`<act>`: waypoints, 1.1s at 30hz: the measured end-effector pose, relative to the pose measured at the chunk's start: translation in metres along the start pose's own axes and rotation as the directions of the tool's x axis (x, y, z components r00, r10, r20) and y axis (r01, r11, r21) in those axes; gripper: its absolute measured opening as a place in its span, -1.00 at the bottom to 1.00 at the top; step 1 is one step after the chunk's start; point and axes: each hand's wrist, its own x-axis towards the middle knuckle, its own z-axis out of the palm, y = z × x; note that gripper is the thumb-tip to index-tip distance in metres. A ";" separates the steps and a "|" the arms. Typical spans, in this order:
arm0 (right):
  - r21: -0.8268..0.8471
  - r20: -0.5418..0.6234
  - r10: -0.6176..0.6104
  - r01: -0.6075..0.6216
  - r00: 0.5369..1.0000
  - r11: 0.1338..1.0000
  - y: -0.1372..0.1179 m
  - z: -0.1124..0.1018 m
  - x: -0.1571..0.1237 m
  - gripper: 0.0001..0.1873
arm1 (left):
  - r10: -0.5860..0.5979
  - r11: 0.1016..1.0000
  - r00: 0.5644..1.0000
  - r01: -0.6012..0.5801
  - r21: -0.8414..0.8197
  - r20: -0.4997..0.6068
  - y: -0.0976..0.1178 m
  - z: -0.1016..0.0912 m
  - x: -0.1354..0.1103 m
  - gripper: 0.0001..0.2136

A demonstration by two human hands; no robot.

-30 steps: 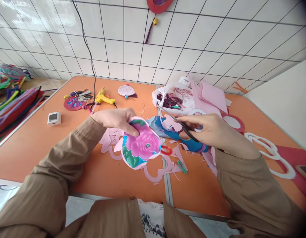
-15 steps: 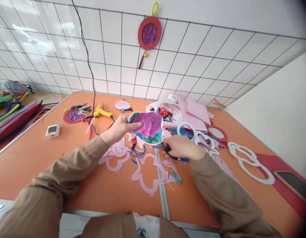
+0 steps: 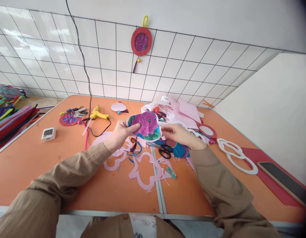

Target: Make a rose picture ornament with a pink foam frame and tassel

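The scissors (image 3: 165,151) have just left the right hand (image 3: 179,134): half a second ago its fingers were at the handles, and now the black loops lie among the scraps on the counter (image 3: 190,195), just right of the middle of the frame. That hand is now up by the right edge of the flower piece (image 3: 148,125); from here I can't tell whether its fingertips touch the edge. The left hand (image 3: 119,134) pinches the piece from its left side, thumb on the printed face, at the centre of the frame above the pink cutout (image 3: 145,185). I'd judge this a pause in any cutting, with the right hand freed for the piece. A blue cloth (image 3: 179,150) lies below the right hand, beside the scissors.
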 end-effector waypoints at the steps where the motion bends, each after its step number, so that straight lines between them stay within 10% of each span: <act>1: 0.226 -0.111 0.067 -0.040 0.992 0.973 -0.008 0.000 0.002 -0.65 | 0.009 1.000 1.000 -0.009 -0.009 -0.014 0.000 0.002 -0.001 -0.65; 5: 0.746 -0.183 0.147 0.040 0.972 0.665 -0.045 0.010 0.014 -0.57 | 0.037 0.998 0.996 -0.042 -0.056 -0.085 -0.002 0.009 -0.004 -0.63; 12: 0.779 -0.352 0.298 0.101 0.887 0.619 -0.057 0.033 0.030 -0.73 | 0.032 0.999 0.998 -0.034 0.043 0.050 -0.004 0.009 -0.006 -0.57; 21: 0.267 -0.624 -0.007 0.222 0.781 0.938 -0.059 0.010 0.014 -0.90 | 0.111 0.990 0.993 -0.114 0.081 0.034 0.003 -0.007 0.005 -0.28; 26: 0.309 -0.513 -0.016 0.203 0.858 0.929 -0.065 0.012 0.012 -0.88 | 0.220 0.927 0.967 -0.248 0.283 0.127 0.016 -0.004 0.001 -0.37; 33: 0.373 -0.424 -0.029 0.204 0.905 0.905 -0.074 0.021 0.011 -0.82 | 0.095 0.911 0.985 -0.144 0.385 0.143 0.027 0.013 -0.010 -0.48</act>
